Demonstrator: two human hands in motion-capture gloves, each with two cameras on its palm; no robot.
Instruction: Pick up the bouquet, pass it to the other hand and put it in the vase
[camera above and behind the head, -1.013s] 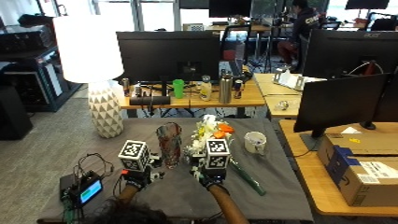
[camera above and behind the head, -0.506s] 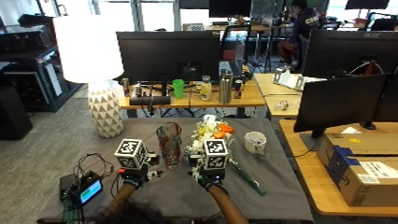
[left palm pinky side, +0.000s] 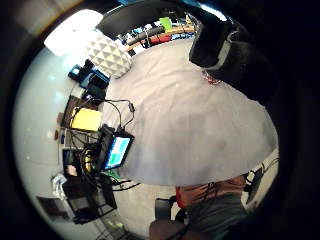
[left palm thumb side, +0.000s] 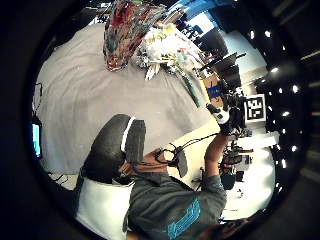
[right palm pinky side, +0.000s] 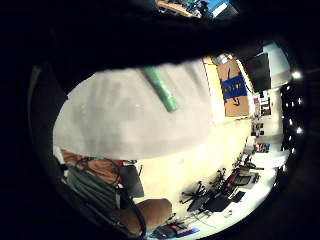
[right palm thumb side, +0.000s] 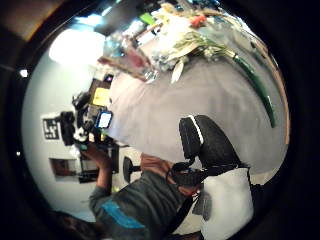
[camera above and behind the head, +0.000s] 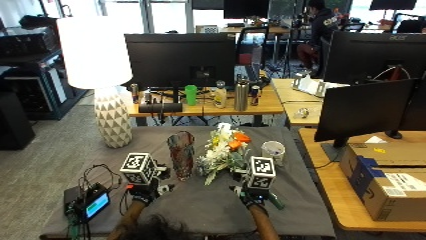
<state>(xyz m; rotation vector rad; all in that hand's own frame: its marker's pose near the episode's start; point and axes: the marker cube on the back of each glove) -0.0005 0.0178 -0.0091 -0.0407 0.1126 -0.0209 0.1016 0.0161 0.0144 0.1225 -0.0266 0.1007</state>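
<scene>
Bouquet (camera above and behind the head: 225, 149) lying beside vase (camera above and behind the head: 181, 154), hands apparently empty.

The outside view looks down from above and behind the person, facing 12 o'clock across the table (camera above and behind the head: 200, 210). The four palm views sit much nearer the cloth. Both thumb-side views look back at the person and also catch the vase (left palm thumb side: 122, 30) and bouquet (right palm thumb side: 200, 42) — shared with the outside view. The little-finger views face outward, over opposite table edges.
</scene>
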